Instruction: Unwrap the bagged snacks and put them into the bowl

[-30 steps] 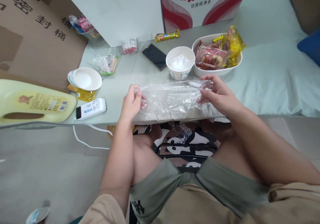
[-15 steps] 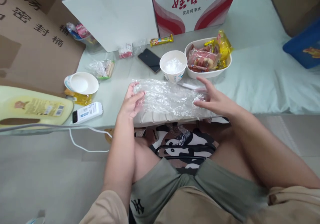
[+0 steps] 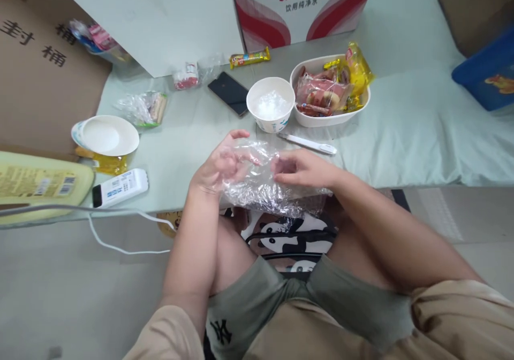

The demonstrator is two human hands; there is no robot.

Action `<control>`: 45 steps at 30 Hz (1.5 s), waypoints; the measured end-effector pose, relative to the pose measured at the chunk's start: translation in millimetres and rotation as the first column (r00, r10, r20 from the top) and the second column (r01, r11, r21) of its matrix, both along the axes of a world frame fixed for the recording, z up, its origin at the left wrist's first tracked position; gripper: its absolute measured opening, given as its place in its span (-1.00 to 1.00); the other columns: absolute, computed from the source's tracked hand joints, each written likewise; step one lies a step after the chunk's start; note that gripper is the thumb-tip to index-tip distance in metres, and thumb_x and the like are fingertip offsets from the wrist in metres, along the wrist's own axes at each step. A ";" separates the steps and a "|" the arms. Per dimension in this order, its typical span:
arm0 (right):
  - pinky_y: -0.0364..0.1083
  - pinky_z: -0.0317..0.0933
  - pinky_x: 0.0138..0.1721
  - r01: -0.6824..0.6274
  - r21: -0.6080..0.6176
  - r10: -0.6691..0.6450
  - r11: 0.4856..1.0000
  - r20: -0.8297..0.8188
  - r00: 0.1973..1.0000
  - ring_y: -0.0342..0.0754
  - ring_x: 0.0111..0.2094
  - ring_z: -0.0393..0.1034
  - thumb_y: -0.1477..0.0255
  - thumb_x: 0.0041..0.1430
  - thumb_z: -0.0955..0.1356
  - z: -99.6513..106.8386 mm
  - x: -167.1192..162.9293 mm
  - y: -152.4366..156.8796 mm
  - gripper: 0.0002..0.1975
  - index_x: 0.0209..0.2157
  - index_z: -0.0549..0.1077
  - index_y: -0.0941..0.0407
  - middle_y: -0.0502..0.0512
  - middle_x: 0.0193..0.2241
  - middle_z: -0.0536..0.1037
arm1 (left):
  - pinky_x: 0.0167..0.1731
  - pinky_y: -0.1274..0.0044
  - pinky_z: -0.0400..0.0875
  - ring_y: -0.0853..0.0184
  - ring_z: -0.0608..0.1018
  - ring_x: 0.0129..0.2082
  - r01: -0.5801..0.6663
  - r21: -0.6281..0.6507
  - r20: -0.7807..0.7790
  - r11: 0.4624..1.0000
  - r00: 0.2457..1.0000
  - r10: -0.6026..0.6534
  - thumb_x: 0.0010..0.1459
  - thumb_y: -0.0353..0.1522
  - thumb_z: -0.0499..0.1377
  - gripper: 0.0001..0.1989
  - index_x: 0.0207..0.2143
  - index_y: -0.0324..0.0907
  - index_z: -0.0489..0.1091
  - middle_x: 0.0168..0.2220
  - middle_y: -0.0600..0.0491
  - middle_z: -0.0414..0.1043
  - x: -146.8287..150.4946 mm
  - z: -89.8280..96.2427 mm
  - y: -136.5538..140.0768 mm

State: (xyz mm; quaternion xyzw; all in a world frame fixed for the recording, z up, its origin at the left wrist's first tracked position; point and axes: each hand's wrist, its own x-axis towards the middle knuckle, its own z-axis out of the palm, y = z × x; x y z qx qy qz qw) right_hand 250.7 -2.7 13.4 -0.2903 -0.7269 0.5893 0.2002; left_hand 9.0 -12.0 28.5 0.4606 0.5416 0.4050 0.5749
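Note:
A crinkled sheet of clear plastic film [image 3: 261, 181] stretches between my two hands at the table's front edge, its lower part hanging over my lap. My left hand [image 3: 223, 165] has the film's left end, with film lying across its curled fingers and its index finger raised. At the upper right of the film, my right hand [image 3: 303, 168] pinches it between thumb and fingers. Just beyond the hands lies a white pen-like cutter [image 3: 309, 143]. Behind that stands a paper cup [image 3: 271, 108] with crumpled clear plastic inside.
An oval white bowl [image 3: 331, 119] of wrapped snacks stands right of the cup. A phone [image 3: 229, 93], a snack bar [image 3: 249, 58] and a tipped paper bowl [image 3: 106, 135] lie further left. A yellow jug [image 3: 44, 181], white device [image 3: 122, 188] and cable [image 3: 120, 247] are at the left edge.
My hands have come closer together and the film, spread flat before, is now bunched and lifted toward me. The white cutter is uncovered. My right hand has gone from spread fingers to a pinch.

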 end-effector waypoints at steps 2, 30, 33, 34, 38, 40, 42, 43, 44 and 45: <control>-0.09 0.36 -0.37 0.052 -0.081 -0.055 0.995 -0.033 0.998 -0.14 -0.49 0.43 0.26 0.18 0.37 0.3 -2.0 -1.9 -0.80 -0.39 0.35 0.09 -0.05 -0.51 0.47 | -0.60 0.48 0.39 0.34 0.48 -0.61 -0.066 -0.030 0.093 0.997 0.993 0.069 -0.18 0.17 0.34 -0.34 -0.15 -0.06 0.43 -0.42 0.02 0.56 4.8 -1.5 7.2; -0.11 0.45 -0.38 0.272 -0.520 -0.406 0.810 -0.161 0.900 -0.12 -0.49 0.52 0.44 0.37 0.25 -7.9 -12.1 -8.0 -0.53 0.27 0.26 -0.09 -0.05 -0.46 0.60 | -0.74 0.64 0.22 0.42 0.42 -0.73 -0.031 -0.077 -0.011 0.997 0.999 0.030 0.11 -0.30 0.29 -0.70 -0.10 -0.11 0.38 -0.61 0.16 0.47 -8.7 -12.0 -8.9; -0.12 0.42 -0.39 0.260 -0.518 -0.425 0.815 -0.228 0.876 -0.12 -0.48 0.51 0.42 0.32 0.28 -13.3 -10.5 -6.1 -0.65 0.12 0.40 -0.06 -0.05 -0.43 0.59 | -0.74 0.63 0.23 0.39 0.45 -0.73 -0.033 -0.096 0.007 0.995 0.999 0.034 0.09 -0.27 0.31 -0.72 -0.15 -0.10 0.38 -0.62 0.17 0.47 -10.5 -17.8 -2.0; -0.12 0.41 -0.39 0.263 -0.514 -0.432 0.817 -0.242 0.869 -0.13 -0.48 0.50 0.41 0.30 0.29 -15.4 -10.7 -5.4 -0.72 0.02 0.45 -0.03 -0.04 -0.41 0.59 | -0.74 0.63 0.23 0.39 0.44 -0.75 -0.033 -0.095 0.026 0.995 0.999 0.036 0.07 -0.27 0.31 -0.72 -0.16 -0.10 0.39 -0.63 0.18 0.46 -11.0 -19.3 -0.4; -0.10 0.40 -0.33 0.310 -0.502 -0.478 0.808 -0.249 0.842 -0.14 -0.42 0.49 0.39 0.12 0.37 -24.0 -11.2 -2.4 -0.89 -0.28 0.48 0.05 -0.01 -0.32 0.57 | -0.73 0.65 0.23 0.45 0.41 -0.73 -0.060 0.016 0.178 0.998 0.983 0.056 -0.01 -0.27 0.35 -0.73 -0.24 -0.08 0.41 -0.64 0.23 0.41 -13.1 -20.6 -0.2; -0.04 0.43 -0.18 0.366 -0.445 -0.505 0.817 -0.248 0.827 -0.07 -0.24 0.52 0.44 0.00 0.38 -28.1 -8.9 -0.4 -0.80 -0.25 0.49 0.03 0.00 -0.22 0.57 | -0.67 0.65 0.29 0.46 0.44 -0.67 -0.072 0.055 0.196 0.996 0.979 0.060 -0.05 -0.31 0.35 -0.76 -0.30 -0.10 0.43 -0.60 0.21 0.43 -12.9 -20.5 -2.1; 0.07 0.38 0.03 0.437 -0.313 -0.519 0.843 -0.263 0.813 0.04 0.03 0.47 0.44 -0.03 0.36 -30.5 -4.5 1.4 -0.71 -0.19 0.51 -0.01 0.02 -0.04 0.54 | -0.60 0.63 0.35 0.46 0.48 -0.61 -0.067 0.058 0.145 0.996 0.988 0.058 -0.07 -0.35 0.35 -0.83 -0.38 -0.15 0.45 -0.54 0.16 0.46 -11.2 -21.4 -3.7; 0.12 0.32 0.12 0.467 -0.222 -0.515 0.856 -0.276 0.812 0.09 0.14 0.39 0.42 0.00 0.35 -30.5 -1.8 1.9 -0.68 -0.15 0.51 -0.02 0.02 0.07 0.51 | -0.57 0.62 0.37 0.45 0.49 -0.58 -0.062 0.058 0.111 0.996 0.992 0.056 -0.07 -0.37 0.34 -0.86 -0.41 -0.17 0.46 -0.52 0.14 0.48 -9.9 -22.1 -4.0; 0.16 0.25 0.20 0.482 -0.123 -0.496 0.868 -0.288 0.819 0.12 0.22 0.32 0.39 0.03 0.34 -29.5 0.7 1.7 -0.66 -0.10 0.50 -0.03 0.02 0.15 0.46 | -0.55 0.61 0.38 0.45 0.49 -0.56 -0.056 0.059 0.080 0.997 0.995 0.051 -0.08 -0.39 0.33 -0.89 -0.44 -0.19 0.47 -0.51 0.12 0.49 -8.6 -22.9 -4.0; 0.19 0.19 0.25 0.474 -0.023 -0.459 0.880 -0.295 0.838 0.14 0.26 0.27 0.34 0.09 0.33 -27.7 3.0 0.9 -0.64 -0.04 0.49 -0.03 0.04 0.20 0.44 | -0.53 0.61 0.38 0.44 0.50 -0.55 -0.048 0.063 0.059 0.997 0.997 0.044 -0.09 -0.40 0.32 -0.91 -0.45 -0.20 0.48 -0.50 0.11 0.50 -7.4 -23.5 -3.7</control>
